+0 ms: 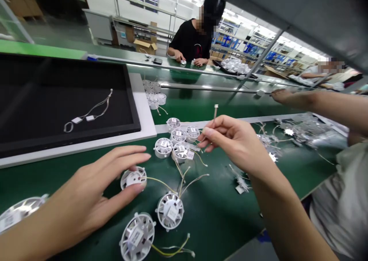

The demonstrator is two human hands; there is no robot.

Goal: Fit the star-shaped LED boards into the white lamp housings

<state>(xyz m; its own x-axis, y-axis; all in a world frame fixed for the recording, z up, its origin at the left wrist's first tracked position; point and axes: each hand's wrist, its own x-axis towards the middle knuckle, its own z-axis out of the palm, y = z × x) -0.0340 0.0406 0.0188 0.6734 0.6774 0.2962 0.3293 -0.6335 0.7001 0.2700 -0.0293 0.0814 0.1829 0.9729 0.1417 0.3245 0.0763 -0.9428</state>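
Note:
My left hand (97,184) is at a small round white housing (132,179), its thumb on the near rim and a fingertip at the far rim; the index finger stretches out past it. In my right hand (230,136), thumb and fingers pinch a thin cable with a white connector (216,106) pointing up. What else those fingers may hold is hidden. Closer to me lie two round housings, one with a square white label (171,212) and one with yellow and white wires (137,238). Several similar housings (163,147) cluster beyond my hands.
A black tray (57,80) at the left holds a wire lead (89,118). Loose silvery parts with wires (304,132) are piled at the right. A co-worker's arm (310,99) reaches in from the right. Another person (192,40) works across the green table (212,215).

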